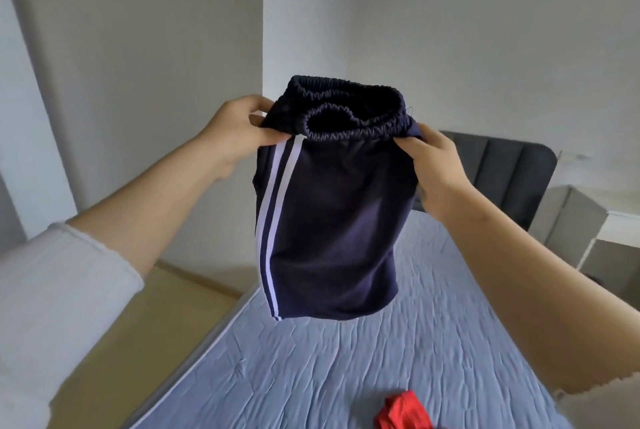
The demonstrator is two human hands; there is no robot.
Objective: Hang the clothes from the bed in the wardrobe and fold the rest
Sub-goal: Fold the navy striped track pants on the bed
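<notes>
I hold a pair of navy shorts (332,220) with two white side stripes up in the air above the bed (346,366). My left hand (232,132) pinches the elastic waistband at its left side. My right hand (438,168) pinches the waistband at its right side. The waistband gapes open toward me and the legs hang straight down. A crumpled red garment (403,411) lies on the blue sheet at the bottom edge of the view.
A dark grey padded headboard (509,168) stands at the far end of the bed. A white nightstand (609,238) sits to its right. White walls rise behind, and a strip of wooden floor (138,342) runs along the bed's left side.
</notes>
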